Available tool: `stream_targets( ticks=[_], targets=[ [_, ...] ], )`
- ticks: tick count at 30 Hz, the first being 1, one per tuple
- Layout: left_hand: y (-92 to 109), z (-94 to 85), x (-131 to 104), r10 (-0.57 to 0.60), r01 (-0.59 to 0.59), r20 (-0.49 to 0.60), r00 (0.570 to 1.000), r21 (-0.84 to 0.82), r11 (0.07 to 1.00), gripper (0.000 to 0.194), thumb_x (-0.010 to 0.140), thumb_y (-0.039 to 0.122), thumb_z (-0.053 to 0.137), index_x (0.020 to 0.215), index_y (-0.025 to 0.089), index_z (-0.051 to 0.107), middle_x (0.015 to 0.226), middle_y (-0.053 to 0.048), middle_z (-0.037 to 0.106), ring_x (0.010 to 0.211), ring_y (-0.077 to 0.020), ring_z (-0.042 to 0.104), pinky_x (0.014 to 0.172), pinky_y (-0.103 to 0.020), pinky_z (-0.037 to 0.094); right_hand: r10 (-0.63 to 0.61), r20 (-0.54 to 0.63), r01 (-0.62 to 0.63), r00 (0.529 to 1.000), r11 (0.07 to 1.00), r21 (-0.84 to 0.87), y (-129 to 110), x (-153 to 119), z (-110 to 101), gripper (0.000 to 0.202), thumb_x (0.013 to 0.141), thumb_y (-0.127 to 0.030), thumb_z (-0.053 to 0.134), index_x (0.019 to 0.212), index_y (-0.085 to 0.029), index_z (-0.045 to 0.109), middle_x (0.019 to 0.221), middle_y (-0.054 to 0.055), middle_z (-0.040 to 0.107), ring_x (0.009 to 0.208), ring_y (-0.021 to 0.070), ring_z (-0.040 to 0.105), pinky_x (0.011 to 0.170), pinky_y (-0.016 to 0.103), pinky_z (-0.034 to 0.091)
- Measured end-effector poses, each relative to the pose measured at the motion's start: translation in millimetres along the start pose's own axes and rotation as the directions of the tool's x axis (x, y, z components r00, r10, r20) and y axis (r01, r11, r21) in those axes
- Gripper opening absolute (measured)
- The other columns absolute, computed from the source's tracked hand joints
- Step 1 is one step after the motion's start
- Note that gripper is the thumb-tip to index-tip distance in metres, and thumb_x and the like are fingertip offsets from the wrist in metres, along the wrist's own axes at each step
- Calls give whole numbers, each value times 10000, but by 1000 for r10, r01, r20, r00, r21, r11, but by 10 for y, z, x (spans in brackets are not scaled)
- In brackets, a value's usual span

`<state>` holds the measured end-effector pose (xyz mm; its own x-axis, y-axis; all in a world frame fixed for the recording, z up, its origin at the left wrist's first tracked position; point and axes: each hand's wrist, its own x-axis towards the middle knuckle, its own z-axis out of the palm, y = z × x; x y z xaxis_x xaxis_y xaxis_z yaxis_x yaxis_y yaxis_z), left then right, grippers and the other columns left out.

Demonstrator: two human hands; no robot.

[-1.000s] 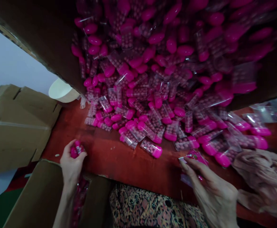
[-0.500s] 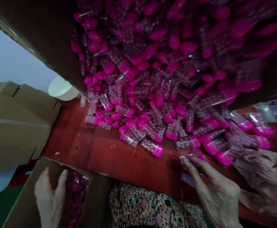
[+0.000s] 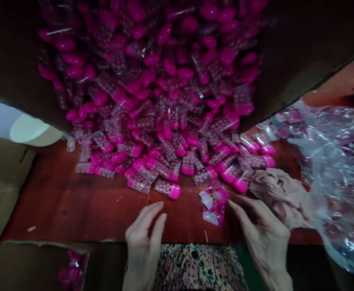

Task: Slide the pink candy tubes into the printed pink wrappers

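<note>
My left hand (image 3: 145, 234) is over the front of the red table, thumb and fingers apart, nothing between them. Just beyond its fingertips lies a clear tube of small pink balls with a bright pink cap (image 3: 167, 188). My right hand (image 3: 263, 228) is to the right, thumb and forefinger slightly apart at the edge of pink printed packets (image 3: 215, 202). The packets overlap on the table; whether the fingertips touch them is unclear. Behind both hands, a big heap of similar pink-capped tubes (image 3: 165, 117) spills forward from a large dark box.
A crumpled beige cloth (image 3: 281, 196) lies right of the packets, beside shiny clear plastic bags (image 3: 340, 169). At lower left, an open cardboard box (image 3: 22, 262) holds pink items. A white bowl (image 3: 28, 129) and more cardboard (image 3: 1, 182) stand at the left.
My left hand has moved from above the lower-left box to the table's front middle. My right hand has drawn back rightward, uncovering the packets. The view has turned right.
</note>
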<state>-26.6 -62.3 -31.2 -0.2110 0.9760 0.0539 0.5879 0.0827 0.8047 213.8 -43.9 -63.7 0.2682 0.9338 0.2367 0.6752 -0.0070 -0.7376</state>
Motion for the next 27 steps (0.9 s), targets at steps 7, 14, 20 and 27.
stream_targets(
  ticks=[7,14,20,27],
  targets=[
    [282,412,88,209,-180,182,961,-161,970,188,812,127,532,912,196,676,854,-67,708,806,-182,654,738,-293,536,-17,-56,10,998,992,-123,-69,68,271,280,827,-414,567,828,-159,683,801,67,593,764,215,572,676,345,478],
    [306,552,120,178,-136,246,953,-180,974,188,831,110,501,895,186,661,833,-57,692,766,-160,642,714,-271,522,26,-70,-27,997,1000,-10,-5,33,308,188,831,-324,596,790,-159,677,768,35,568,714,181,569,671,325,472],
    [369,594,154,127,-72,253,959,-215,974,146,816,174,546,893,194,669,842,-62,694,780,-182,630,725,-316,506,-64,-149,62,987,998,-20,-13,14,261,125,836,-244,592,819,-170,691,774,35,561,693,167,562,634,305,480],
    [502,673,356,-143,419,533,834,-443,793,290,707,354,670,894,135,705,781,-80,711,683,-183,622,624,-281,485,-432,-112,427,895,902,-67,-214,33,131,181,779,-76,631,858,-224,700,838,45,598,772,166,570,624,273,490]
  ],
)
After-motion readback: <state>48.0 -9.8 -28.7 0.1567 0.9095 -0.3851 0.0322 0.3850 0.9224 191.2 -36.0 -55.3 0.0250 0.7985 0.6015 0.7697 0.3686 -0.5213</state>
